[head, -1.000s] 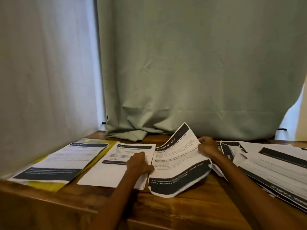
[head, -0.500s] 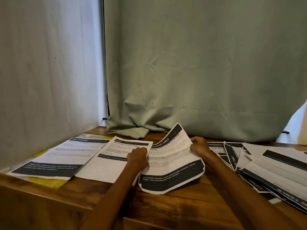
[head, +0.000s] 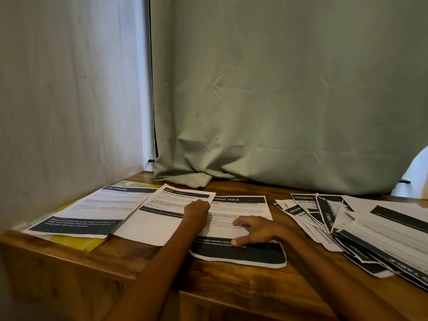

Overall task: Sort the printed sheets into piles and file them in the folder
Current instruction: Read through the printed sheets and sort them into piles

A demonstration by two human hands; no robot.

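Note:
Three printed sheets lie side by side on the wooden table. The left sheet (head: pixel 92 210) rests on a yellow folder (head: pixel 71 242). The middle sheet (head: pixel 162 214) overlaps it. A "Dressing Table" sheet (head: pixel 245 209) lies flat to the right of the middle one. My left hand (head: pixel 196 208) rests with curled fingers at the seam between the middle and "Dressing Table" sheets. My right hand (head: pixel 254 230) hovers or rests on the "Dressing Table" sheet with fingers spread. An unsorted heap of sheets (head: pixel 361 230) lies fanned out at the right.
A grey-green curtain (head: pixel 278 112) hangs at the back, its hem bunched on the table. A pale wall or sheet (head: pixel 69 100) closes the left side. The table's front edge (head: pixel 231 295) runs just below my forearms.
The "Dressing Table" sheet, held tilted up between both hands earlier, now lies flat on the table. My right hand has let go of its edge and spread over it.

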